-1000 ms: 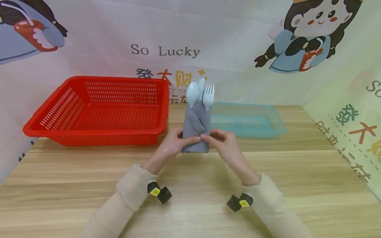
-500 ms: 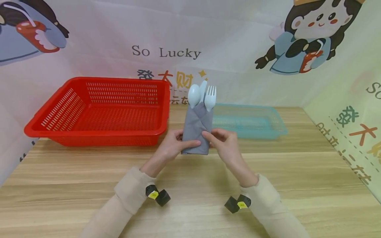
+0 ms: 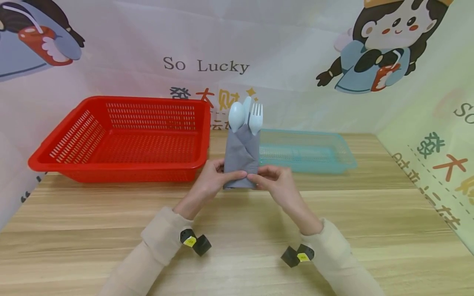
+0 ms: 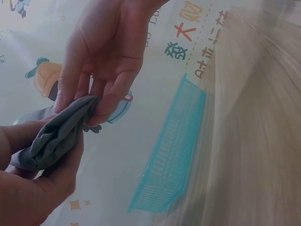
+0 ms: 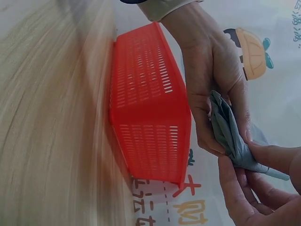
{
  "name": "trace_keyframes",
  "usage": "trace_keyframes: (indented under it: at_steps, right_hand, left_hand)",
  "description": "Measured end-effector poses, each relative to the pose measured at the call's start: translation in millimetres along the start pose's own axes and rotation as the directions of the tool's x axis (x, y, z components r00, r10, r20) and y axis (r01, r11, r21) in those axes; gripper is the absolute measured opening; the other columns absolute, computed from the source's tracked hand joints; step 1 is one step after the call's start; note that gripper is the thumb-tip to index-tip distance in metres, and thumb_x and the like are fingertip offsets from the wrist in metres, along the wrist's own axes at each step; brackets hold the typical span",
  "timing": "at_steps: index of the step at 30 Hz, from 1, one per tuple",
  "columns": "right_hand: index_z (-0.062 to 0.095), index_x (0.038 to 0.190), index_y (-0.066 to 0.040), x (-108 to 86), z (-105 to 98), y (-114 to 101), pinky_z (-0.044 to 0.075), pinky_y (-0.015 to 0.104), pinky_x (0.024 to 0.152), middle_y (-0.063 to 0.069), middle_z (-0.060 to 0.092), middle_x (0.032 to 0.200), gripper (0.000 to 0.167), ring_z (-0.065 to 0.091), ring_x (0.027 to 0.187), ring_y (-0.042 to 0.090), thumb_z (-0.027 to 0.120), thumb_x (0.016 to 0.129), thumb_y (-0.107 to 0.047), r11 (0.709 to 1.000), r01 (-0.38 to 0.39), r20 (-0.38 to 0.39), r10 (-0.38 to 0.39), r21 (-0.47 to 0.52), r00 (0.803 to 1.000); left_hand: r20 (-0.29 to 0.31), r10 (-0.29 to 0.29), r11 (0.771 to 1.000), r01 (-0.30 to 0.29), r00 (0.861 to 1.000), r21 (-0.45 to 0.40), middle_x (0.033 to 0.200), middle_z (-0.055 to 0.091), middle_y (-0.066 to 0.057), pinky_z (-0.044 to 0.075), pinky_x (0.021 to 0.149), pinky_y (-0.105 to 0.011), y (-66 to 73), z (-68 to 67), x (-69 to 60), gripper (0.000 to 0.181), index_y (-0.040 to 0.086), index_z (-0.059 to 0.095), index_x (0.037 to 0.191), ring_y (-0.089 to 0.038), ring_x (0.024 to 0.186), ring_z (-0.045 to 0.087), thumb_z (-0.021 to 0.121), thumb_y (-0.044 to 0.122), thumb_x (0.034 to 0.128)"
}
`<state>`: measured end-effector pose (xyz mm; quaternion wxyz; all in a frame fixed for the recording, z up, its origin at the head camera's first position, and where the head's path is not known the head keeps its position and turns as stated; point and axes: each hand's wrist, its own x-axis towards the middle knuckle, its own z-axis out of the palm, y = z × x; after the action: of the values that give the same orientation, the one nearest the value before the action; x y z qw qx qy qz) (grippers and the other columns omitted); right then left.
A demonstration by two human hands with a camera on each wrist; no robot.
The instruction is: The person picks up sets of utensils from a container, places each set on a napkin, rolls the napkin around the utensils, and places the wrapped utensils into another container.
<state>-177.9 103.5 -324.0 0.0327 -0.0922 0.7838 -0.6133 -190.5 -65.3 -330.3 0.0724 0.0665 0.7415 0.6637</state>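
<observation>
A folded grey napkin (image 3: 242, 150) is held upright above the table, forming a pouch. Out of its top stick a white spoon (image 3: 236, 116), a white fork (image 3: 256, 119) and, between and behind them, a white knife (image 3: 247, 107). My left hand (image 3: 210, 181) grips the napkin's lower left side, thumb across the front. On the lower right side my right hand (image 3: 277, 181) pinches it, its thumb tip close to the left thumb. Both wrist views show the napkin's folded bottom end, with fingers behind it and thumbs in front. The cutlery handles are hidden inside the napkin.
A red plastic basket (image 3: 126, 166) stands at the back left of the wooden table (image 3: 237, 246). Behind the napkin to the right is a shallow light-blue basket (image 3: 314, 168). A printed cloth (image 3: 289, 57) hangs behind and at the sides.
The napkin with its cutlery first tilted slightly right, then came back more upright and a little left. My right thumb slid down toward the left thumb. Both hands kept hold.
</observation>
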Motion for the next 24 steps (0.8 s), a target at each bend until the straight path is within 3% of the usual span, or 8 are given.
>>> trace_keyframes:
  at_steps: [5,11,19,24]
  right_hand:
    - [0.063,0.091,0.009,0.1,0.7,1.3,0.052,0.03,0.068,0.012,0.066,0.084,0.02,0.062,0.067,0.012,0.064,0.081,-0.009,1.0,-0.006,-0.013,0.006,-0.004,1.0]
    - [0.063,0.093,0.01,0.3,1.0,3.2,0.052,0.03,0.068,0.012,0.066,0.084,0.022,0.063,0.066,0.012,0.065,0.08,-0.008,0.999,-0.022,-0.002,0.022,0.046,1.0]
    - [0.06,0.095,0.016,0.1,-0.2,9.6,0.052,0.034,0.07,0.023,0.065,0.082,0.027,0.066,0.069,0.019,0.059,0.085,-0.008,0.991,-0.084,0.189,0.064,0.102,0.98]
    - [0.06,0.093,0.017,0.5,-0.4,12.1,0.053,0.035,0.068,0.027,0.064,0.083,0.026,0.066,0.065,0.017,0.059,0.085,-0.008,0.994,-0.064,0.198,0.045,0.09,0.979]
  left_hand:
    - [0.014,-0.021,1.0,0.02,1.0,0.018,0.108,0.061,-0.014,0.044,0.074,-0.025,-1.2,-0.9,0.3,0.037,-0.002,0.058,0.112,-0.017,0.088,0.054,0.067,0.011,0.0788]
    - [-0.022,-0.02,0.999,0.021,1.0,0.032,0.103,0.063,-0.013,0.044,0.069,-0.023,-1.4,-0.1,-0.7,0.035,-0.003,0.06,0.109,-0.014,0.081,0.055,0.068,0.011,0.0773]
    - [-0.056,-0.009,1.0,0.009,0.998,0.01,0.095,0.064,-0.011,0.047,0.065,-0.021,-1.7,-0.3,-1.6,0.034,-0.006,0.061,0.106,-0.011,0.077,0.055,0.069,0.009,0.0765]
    - [-0.042,-0.012,1.0,0.012,0.999,0.006,0.096,0.063,-0.011,0.048,0.067,-0.022,-1.7,-1.3,-1.5,0.034,-0.005,0.06,0.107,-0.013,0.079,0.055,0.069,0.009,0.0769]
